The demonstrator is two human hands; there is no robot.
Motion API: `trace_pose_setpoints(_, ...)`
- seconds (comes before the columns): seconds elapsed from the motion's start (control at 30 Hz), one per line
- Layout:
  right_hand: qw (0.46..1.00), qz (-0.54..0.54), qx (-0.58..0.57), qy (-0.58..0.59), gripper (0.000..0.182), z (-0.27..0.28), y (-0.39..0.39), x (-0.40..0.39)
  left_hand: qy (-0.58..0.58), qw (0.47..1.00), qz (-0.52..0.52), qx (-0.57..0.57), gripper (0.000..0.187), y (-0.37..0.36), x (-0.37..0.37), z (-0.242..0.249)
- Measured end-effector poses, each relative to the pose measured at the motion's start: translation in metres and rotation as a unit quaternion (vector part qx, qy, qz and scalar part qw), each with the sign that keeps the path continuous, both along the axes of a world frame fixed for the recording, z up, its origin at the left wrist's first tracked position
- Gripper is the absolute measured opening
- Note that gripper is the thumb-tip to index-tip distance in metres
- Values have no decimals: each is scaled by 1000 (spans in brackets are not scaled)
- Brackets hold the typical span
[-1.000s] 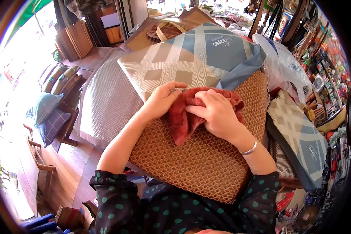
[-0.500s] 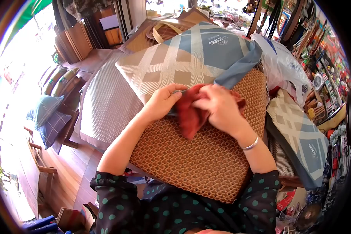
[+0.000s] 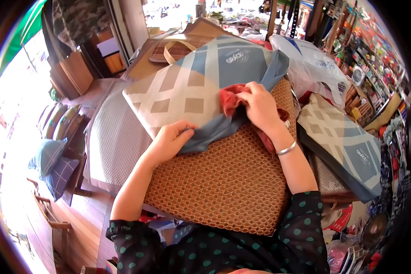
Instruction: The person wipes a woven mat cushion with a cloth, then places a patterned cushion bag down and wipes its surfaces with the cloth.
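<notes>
A brown woven rattan cushion (image 3: 223,182) lies in front of me, partly inside a blue and beige checked cover (image 3: 182,86). My left hand (image 3: 169,141) pinches the cover's blue edge (image 3: 214,130) at the cushion's near left. My right hand (image 3: 260,106) grips a red cloth (image 3: 230,98) and presses it against the cover's opening further back. A silver bangle is on my right wrist.
A grey woven mat (image 3: 116,137) lies to the left, another checked cover (image 3: 347,146) to the right and a white plastic bag (image 3: 313,68) behind it. Shelves of small goods line the right side. Wooden floor and cushions (image 3: 55,155) are at lower left.
My right hand has moved the red cloth away from me, up towards the cover's opening. My left hand has taken hold of the cover's blue edge. The view has tilted.
</notes>
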State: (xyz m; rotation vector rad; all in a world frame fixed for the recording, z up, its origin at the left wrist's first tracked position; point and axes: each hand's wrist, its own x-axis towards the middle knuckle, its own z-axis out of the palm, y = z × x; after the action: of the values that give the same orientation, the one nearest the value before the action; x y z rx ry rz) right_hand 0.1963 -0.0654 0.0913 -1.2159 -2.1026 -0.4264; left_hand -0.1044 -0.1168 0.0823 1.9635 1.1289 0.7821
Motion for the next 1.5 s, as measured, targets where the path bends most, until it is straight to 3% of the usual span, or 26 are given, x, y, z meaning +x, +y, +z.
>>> trace_pose_setpoints(0.03, 998, -56, -25, 16, 30, 1, 2, 12, 12, 1000, -15, 2, 25, -4, -3, -1)
trace_pose_setpoints(0.13, 988, -79, 124, 55, 34, 10, -1, 23, 4, 998, -51, 38, 25, -25, -7, 6)
trace_pose_setpoints(0.17, 988, -37, 130, 70, 34, 15, -9, 13, 4, 998, -55, 40, 25, -26, -6, 6)
trace_pose_setpoints(0.23, 990, 94, 95, 49, 32, 26, -34, -19, 88, 961, -150, 215, 29, -29, -5, 4)
trace_pose_setpoints(0.3, 979, 202, 18, -8, 29, 15, -42, -38, 97, 962, -146, 210, 33, -37, -2, 10)
trace_pose_setpoints(0.37, 978, 206, 4, -18, 24, 2, -31, -34, 109, 963, -153, 195, 38, -42, -7, 11)
trace_pose_setpoints(0.43, 996, 33, -68, -48, 21, 6, -10, -7, 103, 961, -145, 210, 38, -49, -14, 6)
trace_pose_setpoints(0.5, 993, -95, -22, -71, 18, 9, 9, 25, 96, 961, -132, 225, 38, -53, -19, 4)
trace_pose_setpoints(0.57, 989, -129, 66, -26, 19, 21, 9, 37, 92, 960, -132, 231, 38, -54, -17, 1)
trace_pose_setpoints(0.63, 989, -102, 103, -4, 20, 44, -3, 19, 84, 959, -138, 235, 38, -50, -12, -3)
trace_pose_setpoints(0.7, 995, 44, 90, 26, 24, 64, -22, -17, 81, 957, -152, 233, 38, -49, -5, -4)
trace_pose_setpoints(0.77, 985, 161, 51, -40, 25, 57, -35, -49, 92, 949, -182, 242, 37, -48, -1, -2)
trace_pose_setpoints(0.83, 951, 228, -148, -150, 41, 32, -37, -62, 116, 950, -188, 222, 36, -51, -6, 0)
trace_pose_setpoints(0.9, 942, 263, -205, -16, 31, 6, -19, -54, 139, 951, -189, 202, 35, -56, -12, 0)
trace_pose_setpoints(0.97, 977, 112, -157, -91, 24, 18, 1, -25, 120, 944, -179, 249, 34, -61, -15, -3)
trace_pose_setpoints(1.03, 976, -77, -124, -161, 23, 38, 19, 5, 107, 949, -181, 237, 34, -64, -21, -4)
trace_pose_setpoints(1.1, 981, -117, 6, -155, 25, 64, 22, 27, 97, 950, -198, 223, 33, -63, -23, -6)
trace_pose_setpoints(1.13, 980, -118, 7, -158, 25, 76, 20, 28, 93, 949, -198, 225, 33, -61, -21, -7)
trace_pose_setpoints(1.2, 997, 4, 82, -4, 31, 99, 5, 10, 86, 945, -215, 233, 32, -60, -16, -7)
trace_pose_setpoints(1.23, 995, 50, 86, -6, 38, 101, -5, -3, 88, 944, -220, 229, 32, -60, -14, -6)
trace_pose_setpoints(1.33, 978, 191, -45, -66, 40, 61, -27, -45, 92, 934, -230, 256, 31, -58, -10, -4)
trace_pose_setpoints(1.37, 948, 267, -148, -93, 44, 34, -25, -50, 96, 937, -224, 250, 31, -60, -12, -5)
trace_pose_setpoints(1.4, 930, 309, -172, -101, 49, -2, -20, -52, 100, 940, -217, 245, 30, -62, -14, -6)
trace_pose_setpoints(1.5, 958, 217, -179, -48, 47, 4, -6, -31, 100, 942, -181, 265, 28, -69, -17, -3)
